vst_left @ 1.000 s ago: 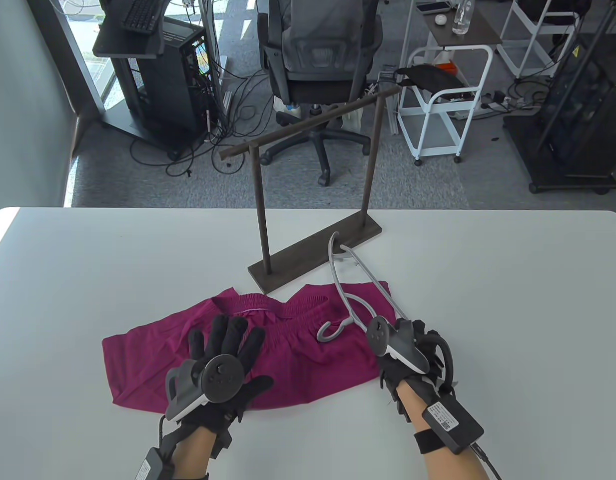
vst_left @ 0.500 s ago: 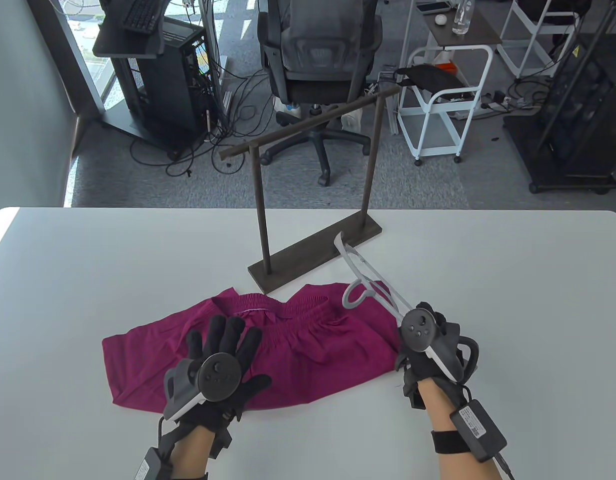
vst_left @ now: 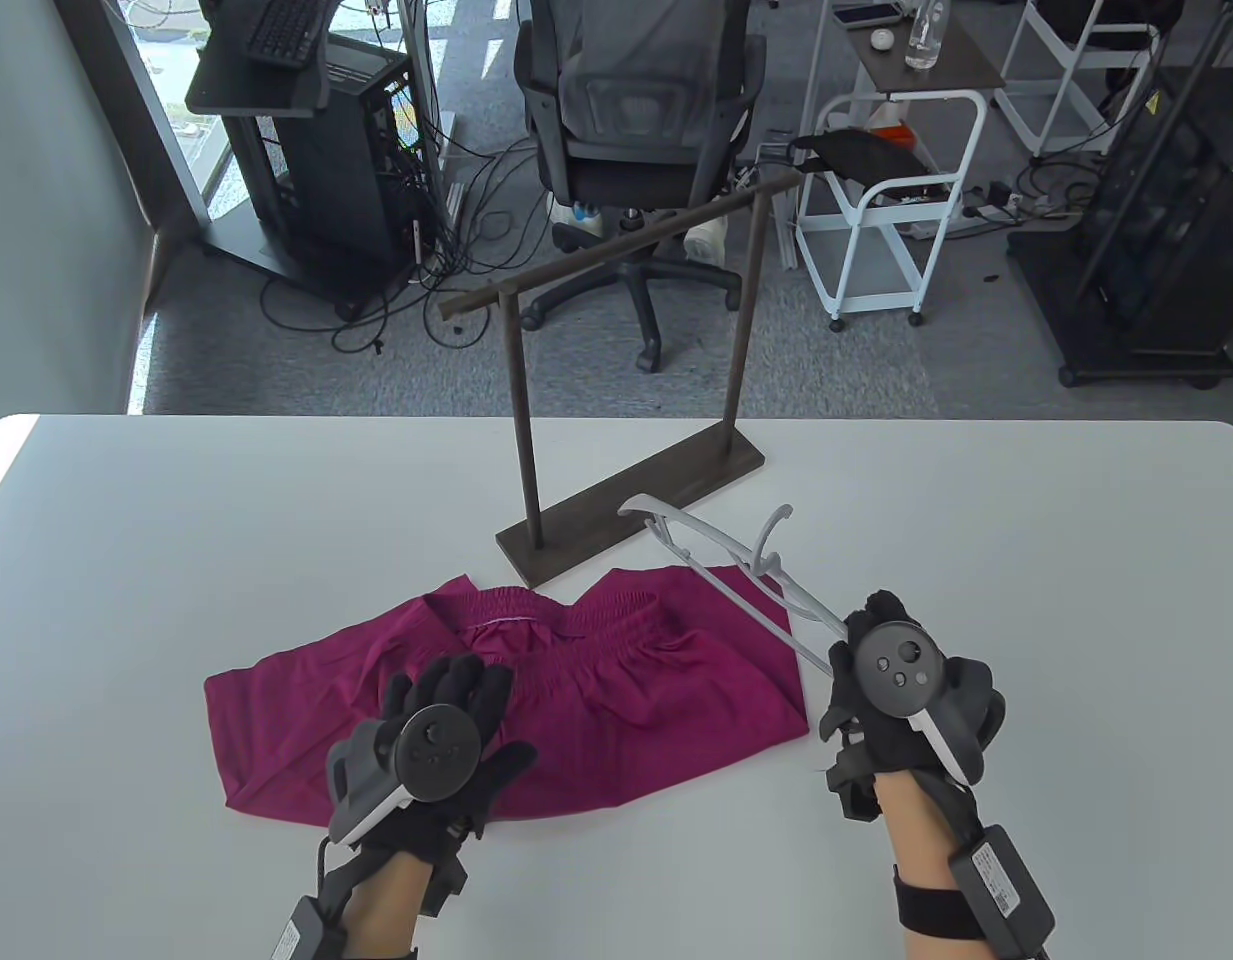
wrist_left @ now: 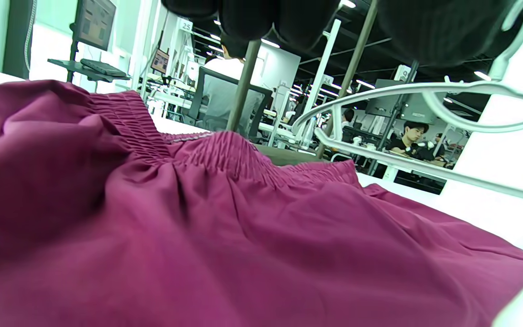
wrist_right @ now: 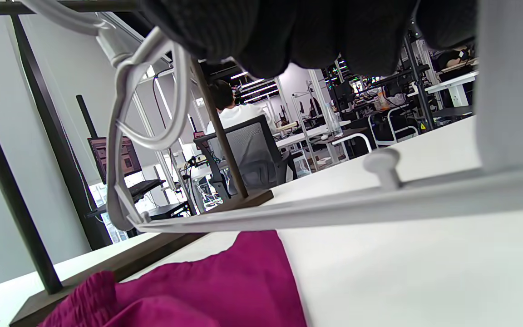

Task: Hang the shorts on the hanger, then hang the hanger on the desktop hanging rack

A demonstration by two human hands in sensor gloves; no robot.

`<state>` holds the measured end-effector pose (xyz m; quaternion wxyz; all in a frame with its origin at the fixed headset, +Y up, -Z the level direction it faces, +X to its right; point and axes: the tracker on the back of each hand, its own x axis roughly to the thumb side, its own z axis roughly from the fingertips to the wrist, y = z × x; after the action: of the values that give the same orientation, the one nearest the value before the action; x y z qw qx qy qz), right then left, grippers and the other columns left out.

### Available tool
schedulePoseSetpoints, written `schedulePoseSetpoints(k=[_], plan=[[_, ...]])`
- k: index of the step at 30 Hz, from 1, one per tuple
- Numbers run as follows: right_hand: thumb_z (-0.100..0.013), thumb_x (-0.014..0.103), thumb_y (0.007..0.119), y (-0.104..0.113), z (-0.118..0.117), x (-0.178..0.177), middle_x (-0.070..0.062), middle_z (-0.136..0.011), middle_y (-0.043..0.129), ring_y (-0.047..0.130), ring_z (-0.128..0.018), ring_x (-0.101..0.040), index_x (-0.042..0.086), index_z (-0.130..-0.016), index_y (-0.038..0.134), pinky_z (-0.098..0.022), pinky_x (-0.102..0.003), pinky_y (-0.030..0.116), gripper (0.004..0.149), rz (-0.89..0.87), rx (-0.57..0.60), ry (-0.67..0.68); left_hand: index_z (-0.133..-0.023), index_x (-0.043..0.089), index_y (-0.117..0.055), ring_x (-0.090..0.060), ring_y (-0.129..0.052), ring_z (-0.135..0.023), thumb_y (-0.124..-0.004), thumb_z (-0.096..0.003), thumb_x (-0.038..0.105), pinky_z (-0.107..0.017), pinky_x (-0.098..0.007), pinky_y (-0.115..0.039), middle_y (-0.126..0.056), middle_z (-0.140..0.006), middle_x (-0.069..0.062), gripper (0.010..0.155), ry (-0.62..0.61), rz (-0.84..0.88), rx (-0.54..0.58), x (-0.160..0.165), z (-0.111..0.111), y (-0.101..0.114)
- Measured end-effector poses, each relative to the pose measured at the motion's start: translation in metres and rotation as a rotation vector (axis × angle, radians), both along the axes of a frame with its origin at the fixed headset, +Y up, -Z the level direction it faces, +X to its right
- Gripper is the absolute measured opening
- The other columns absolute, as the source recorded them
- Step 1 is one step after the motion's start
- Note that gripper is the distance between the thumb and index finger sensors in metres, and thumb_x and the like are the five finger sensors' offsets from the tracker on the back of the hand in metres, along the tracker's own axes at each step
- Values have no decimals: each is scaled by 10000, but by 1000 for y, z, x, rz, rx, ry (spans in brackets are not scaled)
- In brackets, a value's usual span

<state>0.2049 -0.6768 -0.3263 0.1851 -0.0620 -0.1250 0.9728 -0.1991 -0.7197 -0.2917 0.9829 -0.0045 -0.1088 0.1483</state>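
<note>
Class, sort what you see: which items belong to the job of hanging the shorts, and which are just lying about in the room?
Job: magenta shorts; grey hanger; hanging rack.
Lying about: office chair; white trolley; keyboard; floor cables.

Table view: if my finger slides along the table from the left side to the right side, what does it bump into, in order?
Left hand resting on the magenta shorts → grey hanger → right hand, which holds the hanger's end.
</note>
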Motion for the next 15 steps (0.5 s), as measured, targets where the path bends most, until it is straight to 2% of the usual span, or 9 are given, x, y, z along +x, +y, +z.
schedulePoseSetpoints(k=[1, 2, 7, 12, 15], plan=[[-445, 287, 764, 1, 2, -2, -210, -1045, 619, 737, -866, -498, 35, -858, 746, -610, -689, 666, 484, 8, 12, 5, -1083, 206, -542, -359, -523, -1032, -743, -383, 616, -751, -611, -391, -474, -1120, -83, 836, 2, 1, -8, 0, -1, 0], [-445, 288, 763, 2, 4, -3, -209, -1043, 621, 741, -864, -496, 36, -858, 748, -608, -688, 668, 484, 21, 20, 13, -1064, 259, -550, -357, -552, -1009, -747, -389, 602, -748, -600, -411, -486, -1110, -81, 782, -3, -3, -16, 1, -2, 0], [-443, 287, 767, -7, 14, -2, -201, -1046, 630, 744, -868, -493, 45, -866, 756, -614, -688, 666, 487, 10, 55, 26, -1026, 296, -595, -325, -681, -909, -756, -414, 540, -726, -570, -500, -561, -1057, -69, 678, 28, -22, 35, 0, -11, 10], [-445, 290, 767, -6, 21, 6, -195, -1054, 624, 733, -879, -491, 62, -882, 757, -623, -691, 653, 494, -7, 56, 50, -976, 281, -675, -310, -771, -792, -766, -436, 450, -691, -562, -562, -673, -968, -71, 573, 128, 16, 102, -19, -32, 29], [-444, 288, 771, -4, 24, 8, -195, -1054, 631, 733, -880, -491, 72, -889, 763, -626, -697, 641, 495, -8, 66, 40, -952, 281, -702, -292, -816, -690, -744, -457, 398, -667, -550, -599, -721, -907, -70, 510, 146, -20, 71, -24, -47, 31]])
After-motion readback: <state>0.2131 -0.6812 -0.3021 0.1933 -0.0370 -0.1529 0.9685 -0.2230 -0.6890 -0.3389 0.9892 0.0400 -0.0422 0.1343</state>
